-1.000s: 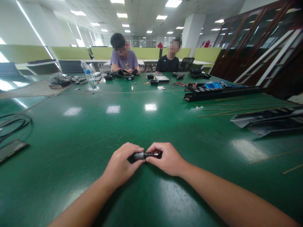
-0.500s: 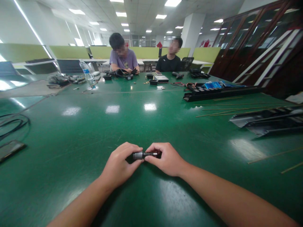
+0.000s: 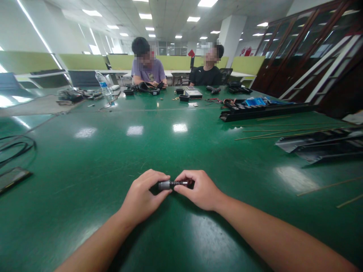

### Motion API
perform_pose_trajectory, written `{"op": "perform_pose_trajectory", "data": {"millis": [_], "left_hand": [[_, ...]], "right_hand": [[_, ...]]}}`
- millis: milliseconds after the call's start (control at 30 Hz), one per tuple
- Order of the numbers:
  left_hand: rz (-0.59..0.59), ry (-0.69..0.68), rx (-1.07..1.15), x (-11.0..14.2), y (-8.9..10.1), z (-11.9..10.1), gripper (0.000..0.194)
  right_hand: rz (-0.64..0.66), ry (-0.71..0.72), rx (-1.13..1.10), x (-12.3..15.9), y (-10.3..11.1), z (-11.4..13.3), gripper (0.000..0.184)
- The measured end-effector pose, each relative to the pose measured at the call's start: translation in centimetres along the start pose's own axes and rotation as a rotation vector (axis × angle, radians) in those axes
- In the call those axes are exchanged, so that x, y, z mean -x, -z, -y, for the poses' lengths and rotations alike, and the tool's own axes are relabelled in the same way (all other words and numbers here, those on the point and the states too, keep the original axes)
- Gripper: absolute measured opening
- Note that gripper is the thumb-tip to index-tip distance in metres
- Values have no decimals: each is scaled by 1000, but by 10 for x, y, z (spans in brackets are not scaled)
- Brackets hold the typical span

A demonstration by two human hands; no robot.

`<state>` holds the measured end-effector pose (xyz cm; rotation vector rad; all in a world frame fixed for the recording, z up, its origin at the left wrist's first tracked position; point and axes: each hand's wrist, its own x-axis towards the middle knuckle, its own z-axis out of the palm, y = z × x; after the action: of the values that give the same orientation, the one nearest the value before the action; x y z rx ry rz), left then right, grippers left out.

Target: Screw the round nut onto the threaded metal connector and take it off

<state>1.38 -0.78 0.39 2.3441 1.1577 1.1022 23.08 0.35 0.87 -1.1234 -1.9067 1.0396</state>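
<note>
A small cylindrical part (image 3: pixel 163 185) lies crosswise between my hands, low over the green table (image 3: pixel 113 155). It has a grey barrel on the left, a dark ribbed or coiled section in the middle and a shiny metal end on the right. My left hand (image 3: pixel 140 196) pinches the grey barrel between thumb and fingers. With thumb and curled fingers, my right hand (image 3: pixel 202 190) grips the ribbed section and its metal end. The part's far right end is hidden by my right hand.
Black metal channels (image 3: pixel 320 145) and thin rods (image 3: pixel 266 132) lie to the right. A dark flat device (image 3: pixel 14 179) and coiled cable (image 3: pixel 17 147) are at left. Across the table sit two people, behind a water bottle (image 3: pixel 103 85) and small black boxes (image 3: pixel 184 98).
Both hands keep hold of the cylindrical part, with only slight finger movement. The person in black across the table has leaned back to the right, head tilted up.
</note>
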Motion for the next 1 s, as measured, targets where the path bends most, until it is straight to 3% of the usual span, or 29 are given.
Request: {"op": "perform_pose_trajectory", "data": {"millis": [1000], "left_hand": [[-12, 17, -30, -2, 4, -1, 25]], "right_hand": [[-19, -26, -13, 0, 1, -2, 12]]}}
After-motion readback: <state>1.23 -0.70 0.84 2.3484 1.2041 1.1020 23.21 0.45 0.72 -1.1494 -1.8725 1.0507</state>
